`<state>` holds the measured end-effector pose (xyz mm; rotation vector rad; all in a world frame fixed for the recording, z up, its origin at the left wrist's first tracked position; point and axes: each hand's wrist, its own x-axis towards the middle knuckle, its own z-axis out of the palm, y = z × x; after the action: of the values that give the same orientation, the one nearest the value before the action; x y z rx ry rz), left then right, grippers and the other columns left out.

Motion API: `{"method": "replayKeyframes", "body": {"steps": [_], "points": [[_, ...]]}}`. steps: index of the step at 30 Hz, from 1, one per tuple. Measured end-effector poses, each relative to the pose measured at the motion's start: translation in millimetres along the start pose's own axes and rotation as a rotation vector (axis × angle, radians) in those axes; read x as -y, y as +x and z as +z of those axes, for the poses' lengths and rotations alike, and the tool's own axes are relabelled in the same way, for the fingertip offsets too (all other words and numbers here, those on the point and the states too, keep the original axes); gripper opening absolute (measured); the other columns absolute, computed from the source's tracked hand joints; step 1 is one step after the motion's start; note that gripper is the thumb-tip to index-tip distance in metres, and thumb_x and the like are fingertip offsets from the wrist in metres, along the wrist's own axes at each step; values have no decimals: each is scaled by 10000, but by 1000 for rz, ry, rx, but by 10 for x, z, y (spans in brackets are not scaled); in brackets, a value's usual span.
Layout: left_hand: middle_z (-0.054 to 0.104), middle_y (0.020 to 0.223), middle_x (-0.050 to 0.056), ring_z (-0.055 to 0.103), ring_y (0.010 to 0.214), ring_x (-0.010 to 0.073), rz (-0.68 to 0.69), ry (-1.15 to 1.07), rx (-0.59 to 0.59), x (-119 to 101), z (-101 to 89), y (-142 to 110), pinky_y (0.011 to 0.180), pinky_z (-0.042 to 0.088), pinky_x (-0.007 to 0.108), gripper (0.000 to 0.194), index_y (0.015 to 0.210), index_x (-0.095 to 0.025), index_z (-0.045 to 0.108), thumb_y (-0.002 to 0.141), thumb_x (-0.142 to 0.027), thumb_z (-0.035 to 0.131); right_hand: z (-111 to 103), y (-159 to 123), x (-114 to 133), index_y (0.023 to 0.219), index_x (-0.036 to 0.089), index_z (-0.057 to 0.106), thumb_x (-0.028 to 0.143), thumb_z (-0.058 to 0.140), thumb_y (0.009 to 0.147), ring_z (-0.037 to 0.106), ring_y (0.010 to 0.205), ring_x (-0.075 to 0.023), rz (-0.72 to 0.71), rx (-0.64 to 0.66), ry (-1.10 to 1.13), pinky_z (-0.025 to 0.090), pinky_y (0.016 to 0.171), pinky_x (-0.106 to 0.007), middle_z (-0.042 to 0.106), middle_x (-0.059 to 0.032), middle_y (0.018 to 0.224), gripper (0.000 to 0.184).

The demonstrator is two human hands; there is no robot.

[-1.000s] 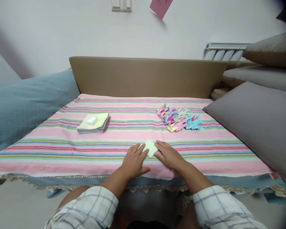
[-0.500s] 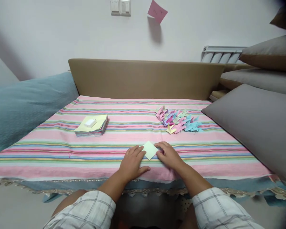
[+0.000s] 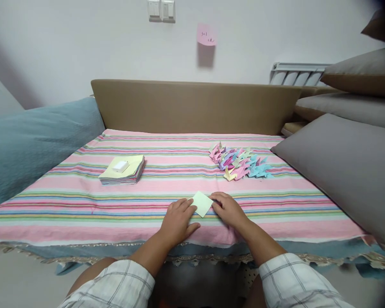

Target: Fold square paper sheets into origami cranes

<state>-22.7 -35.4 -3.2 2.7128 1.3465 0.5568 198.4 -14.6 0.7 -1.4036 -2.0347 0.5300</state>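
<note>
A small pale green square of folded paper (image 3: 202, 204) lies turned like a diamond on the striped cloth in front of me. My left hand (image 3: 179, 219) rests flat, its fingertips on the paper's left corner and its thumb spread away. At the right corner is my right hand (image 3: 227, 208), with thumb and index finger apart on either side of that corner. Further back to the right sits a cluster of folded paper cranes (image 3: 240, 162) in pink, purple, green, yellow and blue. To the left stands a stack of square paper sheets (image 3: 128, 171), yellow on top, with a small white block (image 3: 120, 166) on it.
The pink striped cloth (image 3: 167, 149) covers a couch seat with a brown backrest (image 3: 192, 107). Grey cushions (image 3: 346, 162) are piled along the right side. A blue-covered armrest (image 3: 45, 137) borders the left. A pink note (image 3: 206, 35) hangs on the wall near light switches (image 3: 161, 10).
My view has tilted up slightly. The fingers have drawn back toward the paper's corners, so more of the green square shows. The pink wall note has swung down.
</note>
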Motion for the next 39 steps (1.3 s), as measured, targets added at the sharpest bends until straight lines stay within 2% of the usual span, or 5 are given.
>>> {"method": "replayKeyframes", "body": {"steps": [7, 12, 16, 26, 39], "points": [[506, 1333, 76, 419, 1222, 294, 6, 12, -2, 9, 15, -6, 967, 356, 477, 487, 1162, -246, 546, 723, -419, 666, 96, 42, -95, 840, 194, 669, 76, 482, 694, 522, 1097, -194, 64, -12, 125, 381, 979, -350, 595, -66, 1125, 265], [505, 1336, 77, 417, 1223, 299, 18, 17, -8, 13, 27, -6, 967, 356, 480, 481, 1157, -236, 549, 727, -421, 661, 142, 51, -68, 982, 200, 683, 199, 497, 797, 473, 1157, -225, 29, 20, 41, 355, 998, -390, 538, -94, 1245, 263], [505, 1335, 74, 416, 1222, 297, 16, 13, -10, 16, 25, -11, 967, 358, 476, 483, 1161, -243, 551, 725, -419, 661, 178, 55, -5, 911, 177, 697, 194, 551, 764, 438, 1181, -255, -14, 12, -36, 351, 998, -407, 496, -103, 1309, 208], [486, 1357, 71, 402, 1229, 295, -6, -25, 23, 17, 2, -9, 989, 337, 485, 518, 1193, -250, 531, 722, -421, 663, 266, 104, 64, 1047, 226, 656, 239, 571, 776, 444, 1174, -237, -8, -32, -17, 348, 1000, -434, 518, -78, 1286, 284], [492, 1357, 52, 400, 1218, 305, -9, -23, 49, 31, -15, 8, 959, 350, 490, 527, 1183, -248, 519, 710, -419, 675, 306, 109, 70, 1059, 211, 641, 203, 520, 799, 418, 1181, -236, -20, -7, -69, 341, 990, -426, 495, -75, 1305, 287]]}}
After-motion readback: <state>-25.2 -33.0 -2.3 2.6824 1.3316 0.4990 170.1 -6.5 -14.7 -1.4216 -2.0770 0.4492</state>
